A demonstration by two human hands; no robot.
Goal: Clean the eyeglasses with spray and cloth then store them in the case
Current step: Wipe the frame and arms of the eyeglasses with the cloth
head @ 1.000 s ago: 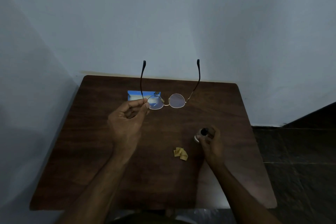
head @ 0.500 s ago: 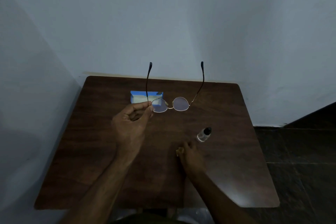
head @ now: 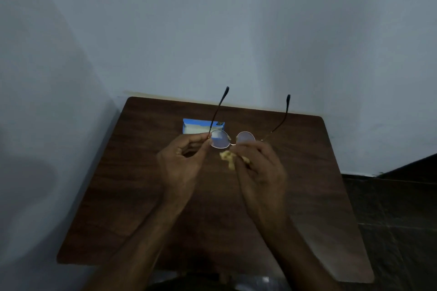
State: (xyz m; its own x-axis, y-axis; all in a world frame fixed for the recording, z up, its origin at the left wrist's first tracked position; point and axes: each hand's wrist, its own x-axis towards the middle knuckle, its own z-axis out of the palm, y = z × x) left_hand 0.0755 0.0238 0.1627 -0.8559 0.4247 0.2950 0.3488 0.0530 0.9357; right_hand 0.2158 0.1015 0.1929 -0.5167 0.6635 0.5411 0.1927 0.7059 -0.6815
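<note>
Eyeglasses (head: 233, 138) held up over a dark wood table (head: 142, 196), temples open & pointing away. L to R: blue case (head: 197, 126) lying on table behind; left hand (head: 181, 163) pinching frame at left hinge; right hand (head: 259, 168) closed on crumpled yellow cloth (head: 227, 157), just below lenses, at bridge.

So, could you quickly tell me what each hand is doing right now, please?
Left hand: closed, pinching the eyeglasses at the left hinge.
Right hand: closed on the yellow cloth, just below the lenses.
</note>
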